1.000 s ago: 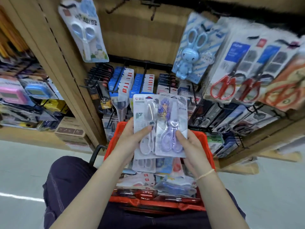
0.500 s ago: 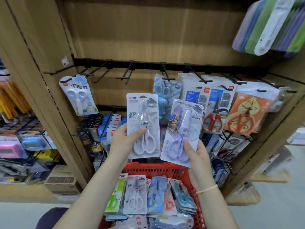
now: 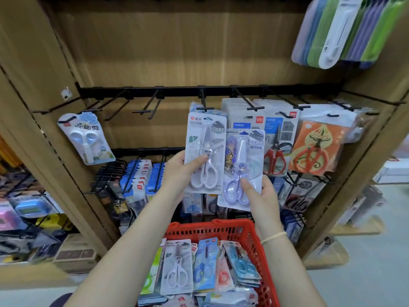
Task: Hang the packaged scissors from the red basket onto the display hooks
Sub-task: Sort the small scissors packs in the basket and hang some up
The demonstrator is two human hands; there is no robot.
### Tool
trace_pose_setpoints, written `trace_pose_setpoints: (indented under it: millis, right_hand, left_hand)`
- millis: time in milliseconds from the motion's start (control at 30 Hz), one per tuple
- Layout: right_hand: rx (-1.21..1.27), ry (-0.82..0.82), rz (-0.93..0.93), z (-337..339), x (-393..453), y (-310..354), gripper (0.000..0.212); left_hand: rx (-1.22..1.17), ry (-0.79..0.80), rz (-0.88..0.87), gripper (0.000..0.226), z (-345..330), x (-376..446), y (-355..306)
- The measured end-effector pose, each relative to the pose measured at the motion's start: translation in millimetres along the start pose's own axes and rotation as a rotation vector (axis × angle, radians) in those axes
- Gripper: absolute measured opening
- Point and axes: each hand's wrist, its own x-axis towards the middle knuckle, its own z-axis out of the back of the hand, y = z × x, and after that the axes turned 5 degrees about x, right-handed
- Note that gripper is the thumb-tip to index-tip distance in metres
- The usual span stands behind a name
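Two packs fill our head view, and their lower edges are hidden behind our hands. Our left hand (image 3: 177,167) pinches the white scissors pack (image 3: 204,151), upright with blades pointing up, just below the black hook rail (image 3: 199,90). Our right hand (image 3: 263,200) pinches the purple scissors pack (image 3: 242,167), tilted slightly, lower beneath that rail. The red basket (image 3: 212,229), well below, is cut off.

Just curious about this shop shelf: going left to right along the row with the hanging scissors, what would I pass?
Pale blue scissors pack → empty hooks → white scissors pack → purple scissors pack → red-handled scissors → orange pack.
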Motion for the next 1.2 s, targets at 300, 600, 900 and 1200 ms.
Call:
trace_pose_setpoints:
  millis: [300,600,900,1200]
  right_hand:
    - [0.032,-0.029,0.01,7.5,-0.6,-6.1,0.023]
    - [0.055,0.0,0.005,11.8,1.0,-6.2,0.025]
    - [0.034,0.046,-0.003,5.2,-0.3,-6.4,0.025]
    - [-0.033,0.287,-0.192,-38.0,-24.1,-47.6,0.02]
  left_hand:
    - [-0.019,-0.107,-0.019,0.023,-6.5,-1.0,8.3]
    - [0.098,-0.094,0.016,0.034,-11.3,25.5,15.9]
    - [0.342,-0.115,0.097,0.074,-13.1,41.0,26.7]
    - [-0.127,0.149,0.191,0.056,18.5,-42.3,82.1]
